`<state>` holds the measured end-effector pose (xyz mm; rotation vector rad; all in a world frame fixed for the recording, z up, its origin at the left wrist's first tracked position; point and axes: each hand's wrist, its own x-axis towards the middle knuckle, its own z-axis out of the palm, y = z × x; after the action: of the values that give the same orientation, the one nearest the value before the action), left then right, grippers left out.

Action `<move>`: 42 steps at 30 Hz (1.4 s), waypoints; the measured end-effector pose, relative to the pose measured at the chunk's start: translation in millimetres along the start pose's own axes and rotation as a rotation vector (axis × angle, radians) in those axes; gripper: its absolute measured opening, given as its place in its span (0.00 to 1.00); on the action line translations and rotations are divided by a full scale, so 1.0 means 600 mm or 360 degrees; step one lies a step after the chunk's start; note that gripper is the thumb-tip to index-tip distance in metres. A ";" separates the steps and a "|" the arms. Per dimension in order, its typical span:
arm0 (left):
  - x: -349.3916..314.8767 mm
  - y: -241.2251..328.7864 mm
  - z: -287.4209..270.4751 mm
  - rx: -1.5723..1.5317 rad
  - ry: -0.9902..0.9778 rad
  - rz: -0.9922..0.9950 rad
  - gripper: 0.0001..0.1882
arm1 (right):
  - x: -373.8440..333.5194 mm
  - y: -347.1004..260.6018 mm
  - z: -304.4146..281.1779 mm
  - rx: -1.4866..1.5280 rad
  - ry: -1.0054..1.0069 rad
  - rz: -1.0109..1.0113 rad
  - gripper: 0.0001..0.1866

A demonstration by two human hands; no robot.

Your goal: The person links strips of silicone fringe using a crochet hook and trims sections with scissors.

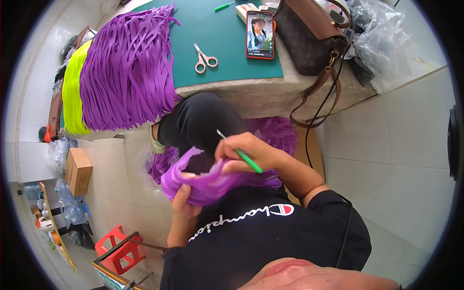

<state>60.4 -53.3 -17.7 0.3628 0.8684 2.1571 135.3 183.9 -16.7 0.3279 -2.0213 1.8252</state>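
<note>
My left hand [184, 197] grips the near left end of a soft purple rubbery piece [208, 186], its thumb pressed on top. The piece is cut into strips and folds over my lap. In my right hand [249, 151] is a slim green-handled knife [249, 161], its thin metal tip pointing up and left, away from the purple piece. The fingertips of that hand also touch the piece's upper edge; whether they pinch it I cannot tell.
A table with a green mat [227, 72] stands ahead, bearing stacked purple strips [128, 72], yellow strips [72, 92], small scissors [205, 60], a phone [260, 36] and a brown handbag [314, 38]. More purple pieces [278, 135] lie below. A red stool [121, 249] and cardboard box [78, 171] are left.
</note>
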 end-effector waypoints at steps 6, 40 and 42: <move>0.009 0.006 0.018 0.0121 0.0014 0.0081 0.19 | -0.034 -0.028 -0.052 0.0722 0.0004 0.0280 0.26; 0.060 -0.014 0.015 0.0011 0.0524 -0.0222 0.13 | -0.007 0.022 0.074 0.0295 0.0442 0.0236 0.04; 0.058 -0.015 0.015 0.0046 0.0491 -0.0166 0.13 | -0.007 0.020 0.072 0.0247 0.0374 0.0249 0.04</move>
<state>46.7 -18.7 -17.8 -0.0045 1.0652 2.1360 128.2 142.5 -32.1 -0.0043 -1.7936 2.0150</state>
